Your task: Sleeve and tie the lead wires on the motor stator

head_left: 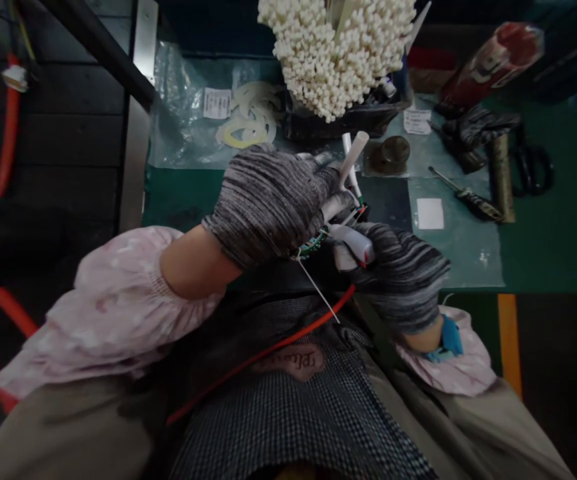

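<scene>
Both my hands wear grey striped knit gloves and meet at the table's near edge. My left hand is closed around a bundle of wires with a white tube sticking up from its fingers. My right hand is closed on a small white tool with a red tip, pressed against the bundle. A red cable and a thin white tie tail hang from the bundle over my lap.
A big bunch of white tubes stands at the back of the green table. A plastic bag with white rings, a screwdriver, scissors, a round metal part and a red canister lie around.
</scene>
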### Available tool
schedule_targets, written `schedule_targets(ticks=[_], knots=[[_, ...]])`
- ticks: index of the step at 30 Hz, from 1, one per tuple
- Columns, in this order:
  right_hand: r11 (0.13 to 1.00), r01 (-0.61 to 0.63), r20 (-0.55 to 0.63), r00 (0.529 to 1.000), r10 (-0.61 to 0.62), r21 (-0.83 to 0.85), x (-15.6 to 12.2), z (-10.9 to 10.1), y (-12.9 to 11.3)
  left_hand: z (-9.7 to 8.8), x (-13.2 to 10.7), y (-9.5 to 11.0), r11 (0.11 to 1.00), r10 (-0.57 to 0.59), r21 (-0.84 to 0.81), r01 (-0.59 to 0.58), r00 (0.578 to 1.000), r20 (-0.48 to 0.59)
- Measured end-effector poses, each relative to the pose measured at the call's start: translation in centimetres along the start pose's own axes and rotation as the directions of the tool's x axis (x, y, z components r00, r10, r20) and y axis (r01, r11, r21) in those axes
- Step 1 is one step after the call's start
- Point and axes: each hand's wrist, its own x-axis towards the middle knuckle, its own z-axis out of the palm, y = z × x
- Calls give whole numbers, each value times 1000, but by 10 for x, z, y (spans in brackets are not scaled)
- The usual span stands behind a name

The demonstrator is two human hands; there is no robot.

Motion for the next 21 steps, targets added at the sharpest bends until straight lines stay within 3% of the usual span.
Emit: schedule_targets(ticks=[7,10,13,17,21], knots=[[999,-18,-25,1000,19,31,-8,-4,-2,-1,23,0,997,-69,41,65,993,98],[970,-156,-47,985,167,187,-18,-5,9,0,27,2,993,-106,57,99,985,136],[870,-290,-81,934,349,399,-18,-2,35,-3,21,2,996,-85,-2,86,994,63],[800,-296,-145,893,425,522,14,14,79,-14,-9,3,997,-57,49,54,996,62],[783,-129,-180,938,295,609,70,56,114,-9,-43,0,975,14,219,-19,1000,22]])
